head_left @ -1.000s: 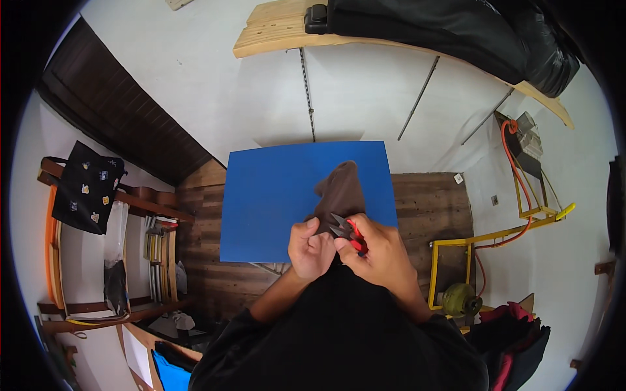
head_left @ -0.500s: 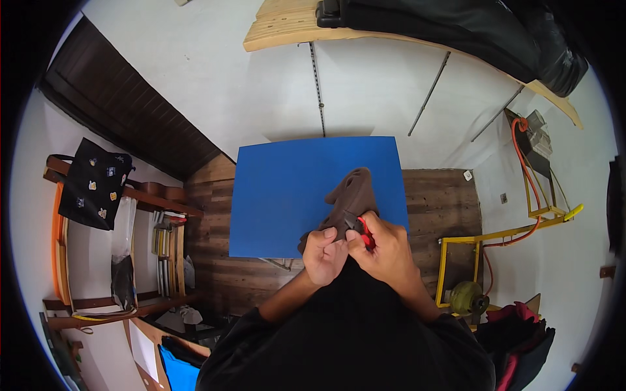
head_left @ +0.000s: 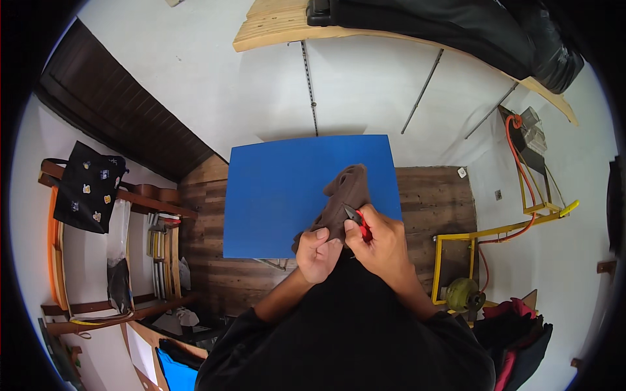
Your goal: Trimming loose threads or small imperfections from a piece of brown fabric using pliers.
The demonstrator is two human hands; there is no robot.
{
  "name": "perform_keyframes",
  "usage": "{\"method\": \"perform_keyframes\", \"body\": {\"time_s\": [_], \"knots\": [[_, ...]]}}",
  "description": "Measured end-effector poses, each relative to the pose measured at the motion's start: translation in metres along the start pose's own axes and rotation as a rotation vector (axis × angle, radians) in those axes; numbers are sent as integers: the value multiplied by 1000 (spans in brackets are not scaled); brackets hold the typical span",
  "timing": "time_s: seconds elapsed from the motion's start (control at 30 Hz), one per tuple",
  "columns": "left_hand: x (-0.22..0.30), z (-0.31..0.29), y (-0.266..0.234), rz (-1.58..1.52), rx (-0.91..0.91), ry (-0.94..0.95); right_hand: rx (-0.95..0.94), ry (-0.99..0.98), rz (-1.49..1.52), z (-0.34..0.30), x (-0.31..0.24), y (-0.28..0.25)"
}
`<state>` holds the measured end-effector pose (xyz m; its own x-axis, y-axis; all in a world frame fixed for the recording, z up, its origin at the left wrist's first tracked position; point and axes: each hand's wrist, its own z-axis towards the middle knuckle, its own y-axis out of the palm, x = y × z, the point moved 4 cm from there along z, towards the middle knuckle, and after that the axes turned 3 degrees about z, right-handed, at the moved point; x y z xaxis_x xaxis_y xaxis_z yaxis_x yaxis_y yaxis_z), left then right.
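A brown folded piece of cloth [head_left: 347,190] lies over the near right part of the blue table [head_left: 277,195]. My left hand [head_left: 317,255] is closed on the cloth's near end, thumb on top. Just right of it, my right hand [head_left: 383,245] is wrapped round small red-handled snips [head_left: 364,227]. Their short dark blades point up and left, over the cloth. My fingers partly hide the handles, and whether the blades touch the fabric I cannot tell.
A wooden shelf [head_left: 274,29] with black bags hangs on the far wall. On the left stands a rack [head_left: 189,210] with a black bag. A yellow metal frame [head_left: 438,260] and a pile of dark and red clothes [head_left: 515,332] are at the right.
The whole view has shifted slightly, so everything sits a little further left. Both hands keep their hold on the cloth and the snips, with little visible movement between them.
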<state>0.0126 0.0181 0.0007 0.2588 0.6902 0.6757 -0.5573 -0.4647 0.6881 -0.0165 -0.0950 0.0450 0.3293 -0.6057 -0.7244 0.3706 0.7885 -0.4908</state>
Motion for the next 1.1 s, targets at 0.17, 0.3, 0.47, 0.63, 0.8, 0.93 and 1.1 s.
{"method": "perform_keyframes", "body": {"time_s": [0.17, 0.3, 0.47, 0.63, 0.8, 0.93, 1.1], "knots": [[-2, 2, 3, -10, -48, -4, 15, 17, 2, 1, 2, -6], [-6, 0, 0, -97, -91, -11, 47, 36, 31, 0, 3, -11], [-4, 4, 5, -87, -96, -36, 79, 16, 4, 0, 6, -16], [0, 5, 14, -190, -86, -65, 130, 77, 71, 0, 7, -20], [3, 7, 14, -385, -63, -80, 102, 68, 18, -1, 12, -21], [0, 3, 5, -442, 61, -62, 99, 78, 5, -2, 12, -22], [5, 4, 13, -380, 55, -128, 135, 91, 31, -1, 11, -22]]}}
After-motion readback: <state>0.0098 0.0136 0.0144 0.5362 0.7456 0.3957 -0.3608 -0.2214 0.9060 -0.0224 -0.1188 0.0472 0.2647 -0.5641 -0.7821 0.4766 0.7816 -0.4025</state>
